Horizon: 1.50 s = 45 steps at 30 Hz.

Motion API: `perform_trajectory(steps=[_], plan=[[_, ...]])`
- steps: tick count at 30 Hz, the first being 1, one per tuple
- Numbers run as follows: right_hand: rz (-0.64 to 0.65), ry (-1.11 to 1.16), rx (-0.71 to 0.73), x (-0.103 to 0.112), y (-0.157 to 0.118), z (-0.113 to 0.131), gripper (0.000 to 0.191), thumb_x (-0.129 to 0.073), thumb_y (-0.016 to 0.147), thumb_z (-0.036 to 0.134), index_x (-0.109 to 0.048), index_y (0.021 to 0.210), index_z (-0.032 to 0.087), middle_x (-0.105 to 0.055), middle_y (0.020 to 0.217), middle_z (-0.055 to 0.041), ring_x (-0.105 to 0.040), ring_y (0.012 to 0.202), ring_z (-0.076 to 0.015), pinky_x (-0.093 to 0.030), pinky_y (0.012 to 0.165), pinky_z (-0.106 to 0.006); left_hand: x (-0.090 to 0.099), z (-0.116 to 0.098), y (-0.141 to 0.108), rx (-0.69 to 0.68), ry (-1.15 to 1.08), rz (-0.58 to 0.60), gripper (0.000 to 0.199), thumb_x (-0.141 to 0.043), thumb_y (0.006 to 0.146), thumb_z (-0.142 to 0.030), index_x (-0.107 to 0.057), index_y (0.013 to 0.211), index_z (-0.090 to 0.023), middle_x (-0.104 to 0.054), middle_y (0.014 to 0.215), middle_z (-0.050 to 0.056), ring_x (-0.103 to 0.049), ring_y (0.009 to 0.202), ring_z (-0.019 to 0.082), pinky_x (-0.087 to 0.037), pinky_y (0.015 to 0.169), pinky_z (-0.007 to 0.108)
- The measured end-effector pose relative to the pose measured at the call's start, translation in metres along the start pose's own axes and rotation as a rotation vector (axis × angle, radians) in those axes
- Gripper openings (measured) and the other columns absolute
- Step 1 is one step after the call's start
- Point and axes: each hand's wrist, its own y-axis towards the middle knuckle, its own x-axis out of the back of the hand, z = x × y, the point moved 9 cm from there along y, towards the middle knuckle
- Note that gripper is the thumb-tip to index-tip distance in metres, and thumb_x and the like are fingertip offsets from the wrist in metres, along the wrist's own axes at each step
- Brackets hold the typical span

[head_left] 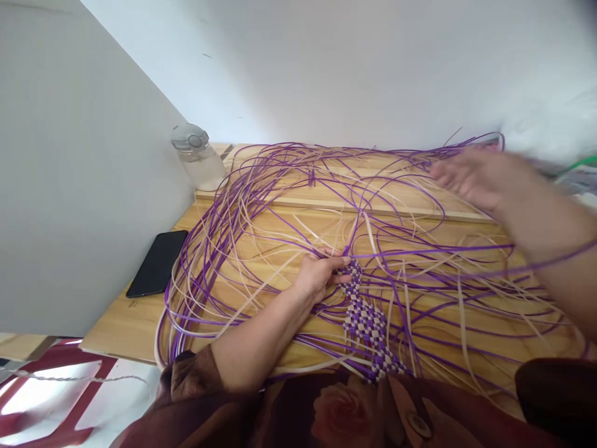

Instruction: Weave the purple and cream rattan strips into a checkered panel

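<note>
My left hand is closed at the upper end of a narrow woven piece in purple and cream checks, pinching it between thumb and fingers. Long loose purple and cream strips fan out from both sides of the weave. One purple strip stretches from beside my left fingertips to the right, toward my right forearm. Raised over the back right of the table, my right hand is blurred, its fingers stretched out loosely to the left. I see nothing held in it. Another purple strip crosses in front of my right forearm.
Bundled strips curve around the left and back of the wooden table. A black phone lies at the left edge, and a clear lidded bottle stands behind it. Walls border the left and back. Plastic-wrapped items sit far right.
</note>
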Motion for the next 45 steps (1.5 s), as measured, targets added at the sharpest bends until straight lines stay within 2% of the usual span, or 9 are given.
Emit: perform_trajectory(steps=[4, 7, 10, 15, 21, 25, 30, 36, 45], plan=[[0.671, -0.15, 0.021, -0.115, -0.112, 0.006, 0.015, -0.07, 0.078, 0.035, -0.075, 0.075, 0.021, -0.072, 0.071, -0.0017, -0.062, 0.059, -0.0145, -0.044, 0.057, -0.026, 0.0, 0.0, 0.0, -0.003, 0.004, 0.003, 0.026, -0.081, 0.054, -0.011, -0.058, 0.065, -0.015, -0.061, 0.071, 0.002, -0.062, 0.068, 0.015, -0.057, 0.056, 0.027], [0.805, -0.403, 0.225, -0.138, -0.158, 0.03, 0.019, -0.058, 0.085, 0.032, -0.074, 0.075, 0.025, -0.069, 0.068, 0.0009, -0.059, 0.06, -0.015, -0.038, 0.056, -0.027, -0.001, 0.0, 0.001, -0.01, 0.008, 0.004, 0.025, -0.08, 0.055, -0.011, -0.058, 0.066, -0.015, -0.061, 0.071, 0.002, -0.062, 0.068, 0.016, -0.057, 0.055, 0.027], [0.816, -0.419, 0.261, -0.131, -0.165, 0.051, 0.02, -0.055, 0.087, 0.033, -0.07, 0.077, 0.024, -0.065, 0.064, 0.0011, -0.056, 0.057, -0.014, -0.035, 0.055, -0.027, -0.001, 0.001, 0.001, -0.008, 0.015, -0.004, 0.024, -0.078, 0.055, -0.01, -0.057, 0.066, -0.015, -0.061, 0.07, 0.003, -0.062, 0.065, 0.015, -0.057, 0.053, 0.027], [0.921, -0.029, 0.252, -0.139, -0.166, 0.084, 0.019, -0.051, 0.09, 0.033, -0.065, 0.085, 0.021, -0.069, 0.095, -0.0035, -0.062, 0.085, -0.0167, -0.045, 0.077, -0.029, -0.003, -0.001, 0.0, -0.046, 0.046, 0.028, 0.024, -0.077, 0.054, -0.01, -0.057, 0.067, -0.014, -0.061, 0.067, 0.002, -0.061, 0.059, 0.015, -0.056, 0.051, 0.028], [0.734, 0.176, -0.178, -0.16, -0.154, 0.026, 0.019, -0.06, 0.083, 0.036, -0.058, 0.085, 0.017, -0.062, 0.067, -0.0004, -0.056, 0.06, -0.0113, -0.045, 0.057, -0.024, -0.002, 0.001, -0.001, -0.032, 0.013, 0.032, 0.025, -0.079, 0.054, -0.011, -0.059, 0.069, -0.013, -0.063, 0.071, 0.004, -0.064, 0.066, 0.017, -0.056, 0.052, 0.028], [0.617, 0.261, -0.356, -0.158, -0.15, 0.002, 0.025, -0.068, 0.075, 0.035, -0.06, 0.09, 0.016, -0.064, 0.066, -0.0013, -0.057, 0.054, -0.0107, -0.047, 0.053, -0.023, -0.002, 0.001, 0.0, -0.036, -0.014, 0.029, 0.024, -0.08, 0.055, -0.01, -0.06, 0.069, -0.012, -0.061, 0.069, 0.003, -0.062, 0.066, 0.016, -0.057, 0.052, 0.027], [0.653, 0.191, -0.327, -0.154, -0.148, 0.005, 0.024, -0.071, 0.073, 0.034, -0.066, 0.086, 0.015, -0.068, 0.072, -0.0044, -0.059, 0.058, -0.0111, -0.047, 0.053, -0.023, -0.002, 0.002, 0.0, -0.032, -0.016, 0.023, 0.025, -0.081, 0.054, -0.01, -0.061, 0.068, -0.012, -0.06, 0.069, 0.003, -0.062, 0.065, 0.015, -0.057, 0.052, 0.027], [0.68, 0.158, -0.143, -0.15, -0.148, 0.023, 0.019, -0.067, 0.076, 0.035, -0.067, 0.08, 0.016, -0.07, 0.078, -0.0041, -0.062, 0.071, -0.0136, -0.048, 0.067, -0.025, -0.002, 0.001, -0.001, -0.032, -0.022, 0.019, 0.027, -0.083, 0.052, -0.011, -0.06, 0.067, -0.012, -0.061, 0.069, 0.003, -0.062, 0.065, 0.015, -0.056, 0.053, 0.027], [0.781, 0.148, -0.32, -0.163, -0.145, 0.004, 0.03, -0.067, 0.066, 0.03, -0.064, 0.09, 0.012, -0.066, 0.071, -0.004, -0.056, 0.059, -0.011, -0.04, 0.054, -0.022, -0.002, 0.002, 0.0, -0.051, -0.036, 0.024, 0.03, -0.083, 0.05, -0.013, -0.06, 0.068, -0.012, -0.06, 0.067, 0.002, -0.061, 0.063, 0.015, -0.057, 0.05, 0.027]])
